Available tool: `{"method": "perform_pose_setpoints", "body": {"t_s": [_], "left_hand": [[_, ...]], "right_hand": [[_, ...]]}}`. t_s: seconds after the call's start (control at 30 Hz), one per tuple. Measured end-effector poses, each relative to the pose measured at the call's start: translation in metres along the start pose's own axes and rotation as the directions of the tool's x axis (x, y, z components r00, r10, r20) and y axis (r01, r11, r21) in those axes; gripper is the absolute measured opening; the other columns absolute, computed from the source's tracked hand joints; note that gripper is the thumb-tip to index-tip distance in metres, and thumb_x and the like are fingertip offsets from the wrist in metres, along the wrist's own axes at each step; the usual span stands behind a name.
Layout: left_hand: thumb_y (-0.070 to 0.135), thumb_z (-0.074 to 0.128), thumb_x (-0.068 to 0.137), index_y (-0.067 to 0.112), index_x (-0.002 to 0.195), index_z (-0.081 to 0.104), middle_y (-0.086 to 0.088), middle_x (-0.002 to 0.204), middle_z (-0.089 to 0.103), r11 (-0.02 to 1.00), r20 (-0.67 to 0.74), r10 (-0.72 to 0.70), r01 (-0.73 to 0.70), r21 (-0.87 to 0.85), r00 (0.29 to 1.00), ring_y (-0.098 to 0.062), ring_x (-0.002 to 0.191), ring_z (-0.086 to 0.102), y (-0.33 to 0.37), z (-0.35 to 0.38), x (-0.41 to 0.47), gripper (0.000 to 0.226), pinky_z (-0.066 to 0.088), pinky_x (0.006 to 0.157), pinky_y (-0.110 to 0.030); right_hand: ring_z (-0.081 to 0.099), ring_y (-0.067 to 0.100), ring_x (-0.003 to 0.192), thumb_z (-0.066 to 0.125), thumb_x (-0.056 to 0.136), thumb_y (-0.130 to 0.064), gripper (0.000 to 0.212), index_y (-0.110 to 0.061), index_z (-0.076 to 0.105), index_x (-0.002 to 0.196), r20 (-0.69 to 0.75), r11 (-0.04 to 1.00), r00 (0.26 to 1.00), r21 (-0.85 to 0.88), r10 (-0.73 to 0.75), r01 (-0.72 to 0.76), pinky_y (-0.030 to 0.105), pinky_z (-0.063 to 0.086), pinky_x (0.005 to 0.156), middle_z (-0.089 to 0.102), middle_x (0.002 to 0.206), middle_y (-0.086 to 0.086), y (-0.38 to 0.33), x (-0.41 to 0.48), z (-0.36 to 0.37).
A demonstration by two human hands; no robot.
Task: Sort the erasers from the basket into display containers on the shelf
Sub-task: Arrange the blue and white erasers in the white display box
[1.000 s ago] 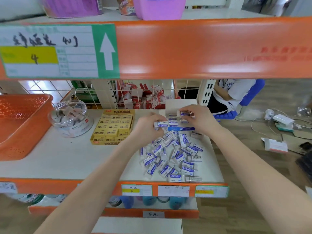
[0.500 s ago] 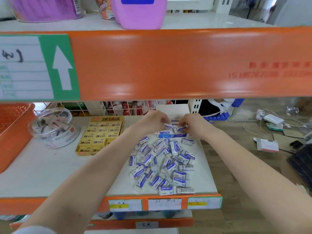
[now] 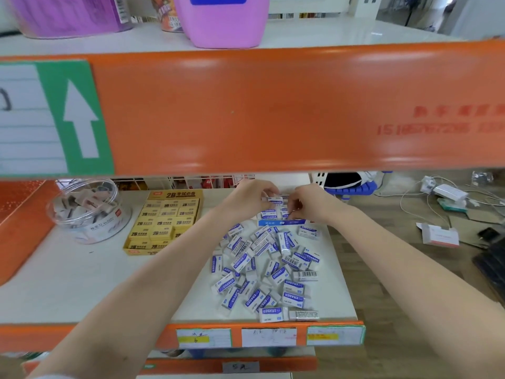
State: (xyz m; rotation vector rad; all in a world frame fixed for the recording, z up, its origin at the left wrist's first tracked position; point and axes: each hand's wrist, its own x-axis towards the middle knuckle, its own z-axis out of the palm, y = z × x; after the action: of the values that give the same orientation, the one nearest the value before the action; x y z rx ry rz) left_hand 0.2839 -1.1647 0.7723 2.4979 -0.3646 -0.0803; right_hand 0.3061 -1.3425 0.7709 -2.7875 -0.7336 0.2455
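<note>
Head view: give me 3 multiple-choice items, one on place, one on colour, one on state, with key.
1. The yellow box sits where from the loose erasers? A left B right C shelf above
2. Their sleeves? A red B blue and white C green
3. The left hand and right hand are? A flat on the shelf B gripping the basket C pinching erasers at the blue-fronted box
1A, it lies between the jar and them; 2B, blue print on white; 3C, fingers curl on erasers there.
</note>
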Motion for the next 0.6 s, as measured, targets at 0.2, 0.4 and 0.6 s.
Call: {"method": "perform_pose_setpoints", "body": {"t_s": [0.2, 0.4, 0.6], "left_hand": [[0.014, 0.074, 0.080, 0.016, 0.109, 0.061, 0.003, 0.096, 0.064, 0.989, -0.027, 0.004, -0.008, -0.147, 1.000, -0.008, 0.084, 0.061, 0.007, 0.007, 0.004, 0.031, 0.047, 0.072, -0.010], [0.011, 0.072, 0.081, 0.015, 0.107, 0.061, 0.004, 0.094, 0.063, 0.986, -0.052, 0.001, -0.010, -0.166, 0.999, -0.004, 0.082, 0.058, 0.015, 0.017, 0.008, 0.028, 0.044, 0.073, -0.006], [0.026, 0.071, 0.083, 0.019, 0.107, 0.067, 0.005, 0.110, 0.065, 0.978, 0.103, -0.052, 0.030, 0.209, 0.993, -0.009, 0.099, 0.057, 0.013, 0.025, 0.012, 0.026, 0.047, 0.089, -0.027]], "right_hand": [[0.062, 0.017, 0.091, 0.069, 0.084, -0.025, 0.036, -0.010, 0.063, 0.117, -0.189, 0.992, 0.981, 0.129, 0.034, -0.009, 0.022, 0.045, 0.080, 0.066, 0.107, 0.004, 0.001, -0.008, -0.009], [0.058, 0.023, 0.099, 0.062, 0.087, -0.015, 0.025, -0.007, 0.065, 0.111, -0.184, 1.000, 0.983, -0.019, 0.002, -0.006, 0.026, 0.040, 0.084, 0.062, 0.108, 0.009, 0.015, -0.017, -0.017], [0.055, 0.025, 0.106, 0.062, 0.087, -0.015, 0.029, -0.011, 0.064, 0.115, -0.039, 0.978, 0.995, -0.181, 0.094, -0.100, 0.031, 0.045, 0.089, 0.057, 0.117, 0.007, 0.029, -0.020, -0.022]]}}
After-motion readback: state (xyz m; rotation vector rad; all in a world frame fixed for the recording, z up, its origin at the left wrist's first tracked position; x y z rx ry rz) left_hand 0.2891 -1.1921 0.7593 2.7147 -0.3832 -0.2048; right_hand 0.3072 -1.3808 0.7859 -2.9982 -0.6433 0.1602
